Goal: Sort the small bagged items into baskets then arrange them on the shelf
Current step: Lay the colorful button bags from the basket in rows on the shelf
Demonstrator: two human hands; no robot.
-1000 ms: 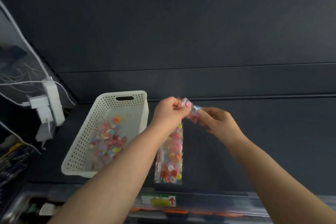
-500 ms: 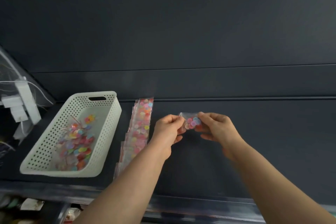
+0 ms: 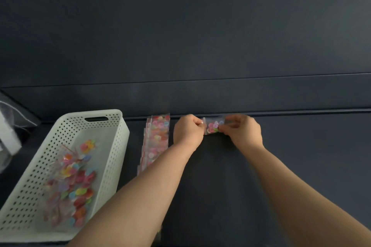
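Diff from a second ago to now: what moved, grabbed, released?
The left hand let go of the long strip of bags, which now lies on the shelf beside the white basket, and joined the right hand in pinching the small bag. The basket and its contents stayed put.

— What can we not make out at nine o'clock?
— A white shape (image 3: 8,138), smeared and cut by the edge. We cannot name it.
— And the basket (image 3: 114,146)?
— Its seven o'clock corner runs off the picture. The bags inside (image 3: 74,182) blur into coloured dots, so we cannot count them.
— The stack of bags (image 3: 157,138) beside it?
— Its six o'clock end disappears behind our left forearm.
— And the small bag (image 3: 213,126)?
— Our left hand (image 3: 187,131) covers its nine o'clock end and our right hand (image 3: 244,131) its three o'clock end. Its contents are too small to tell. Both forearms leave the frame near six o'clock.
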